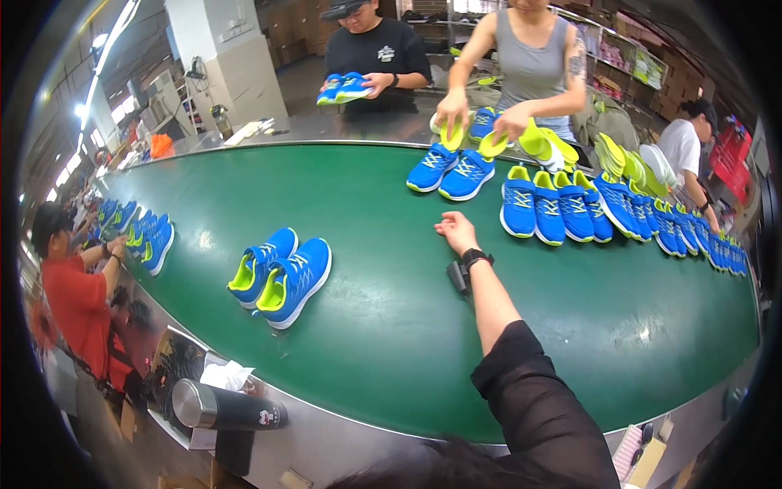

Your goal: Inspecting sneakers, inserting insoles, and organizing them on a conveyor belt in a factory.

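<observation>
My right hand point(459, 232) reaches over the green conveyor belt point(391, 326) with its fingers loosely apart and nothing in them. A dark band with a small black device point(459, 277) is on that wrist. Just beyond the hand, apart from it, a pair of blue sneakers point(450, 170) with lime lining and white soles stands on the belt. To the hand's left sits another pair of blue sneakers point(283, 277), toes pointing away. A long row of similar sneakers point(562, 208) lines the belt's far right side. My left hand is out of view.
Across the belt, a person in grey point(533, 61) holds lime insoles point(494, 145) over the sneakers. Another in black point(375, 53) holds a blue pair. A person in red point(77, 301) works at left. A dark bottle point(236, 409) lies by an open box point(171, 367) on the near ledge.
</observation>
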`<state>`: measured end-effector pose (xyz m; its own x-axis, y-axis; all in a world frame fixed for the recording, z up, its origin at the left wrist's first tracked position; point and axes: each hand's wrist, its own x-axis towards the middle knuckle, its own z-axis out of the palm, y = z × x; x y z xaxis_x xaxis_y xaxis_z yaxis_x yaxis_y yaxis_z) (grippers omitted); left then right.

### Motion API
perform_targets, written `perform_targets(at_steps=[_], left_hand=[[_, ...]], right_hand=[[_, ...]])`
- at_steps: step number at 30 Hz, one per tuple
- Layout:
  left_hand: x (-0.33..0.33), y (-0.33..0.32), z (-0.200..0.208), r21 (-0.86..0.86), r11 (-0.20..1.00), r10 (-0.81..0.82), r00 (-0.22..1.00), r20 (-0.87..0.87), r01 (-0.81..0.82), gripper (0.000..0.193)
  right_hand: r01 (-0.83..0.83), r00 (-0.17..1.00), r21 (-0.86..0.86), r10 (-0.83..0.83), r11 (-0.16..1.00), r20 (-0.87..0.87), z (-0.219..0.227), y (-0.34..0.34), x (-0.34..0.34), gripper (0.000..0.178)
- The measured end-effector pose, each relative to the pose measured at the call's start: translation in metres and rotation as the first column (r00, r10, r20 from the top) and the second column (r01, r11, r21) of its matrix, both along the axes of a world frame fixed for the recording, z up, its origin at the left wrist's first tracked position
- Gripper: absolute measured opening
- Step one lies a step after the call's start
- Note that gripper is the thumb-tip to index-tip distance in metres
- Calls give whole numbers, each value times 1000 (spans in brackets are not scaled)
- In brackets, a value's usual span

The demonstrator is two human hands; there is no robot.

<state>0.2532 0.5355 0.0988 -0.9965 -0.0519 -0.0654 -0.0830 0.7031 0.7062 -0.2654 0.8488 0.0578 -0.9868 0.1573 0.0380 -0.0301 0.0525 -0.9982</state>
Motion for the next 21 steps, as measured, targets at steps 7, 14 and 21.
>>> perform_targets(at_steps=[7,14,21], left_hand=[[21,4,-10,-90,996,11,999,-33,-14,16],[40,10,-29,-271,940,202,978,-47,-207,21],[30,40,40,328,925,177,981,73,-192,21]], right_hand=[[82,992,139,-68,987,-102,9,-15,41,45],[-46,962,316,127,948,-242,38,14,156,43],[7,988,525,76,851,-137,23,71,239,43]])
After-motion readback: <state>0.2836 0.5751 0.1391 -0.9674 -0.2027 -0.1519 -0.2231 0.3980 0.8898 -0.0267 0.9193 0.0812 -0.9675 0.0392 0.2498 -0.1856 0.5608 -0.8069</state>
